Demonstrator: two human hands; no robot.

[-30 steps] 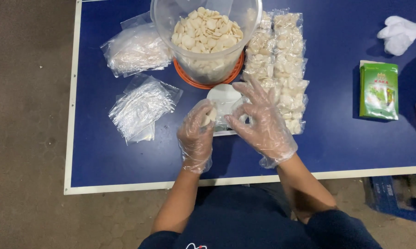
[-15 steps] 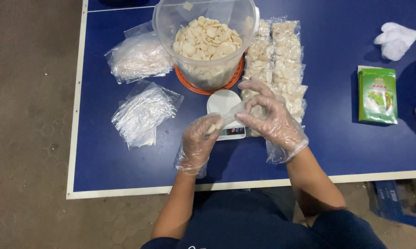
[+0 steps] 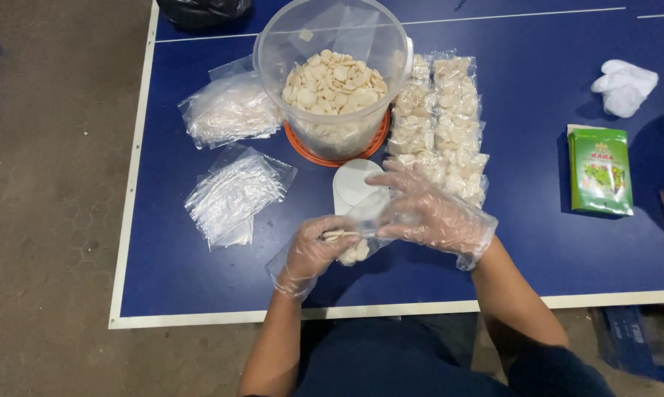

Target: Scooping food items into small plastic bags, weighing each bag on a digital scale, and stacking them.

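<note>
As both gloved hands meet over the blue table [image 3: 538,242], a small clear bag [image 3: 358,235] of pale chips hangs between them.

The left hand [image 3: 313,254] pinches the bag's mouth; the right hand [image 3: 427,213] grips its upper edge, just before a white scale [image 3: 352,184] and a chip-filled tub [image 3: 332,81].

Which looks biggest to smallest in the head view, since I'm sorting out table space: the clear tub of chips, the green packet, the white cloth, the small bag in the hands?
1. clear tub of chips
2. green packet
3. white cloth and small bag: they look alike, and the left hand and right hand hide part of the bag, so I will not rank them.
</note>
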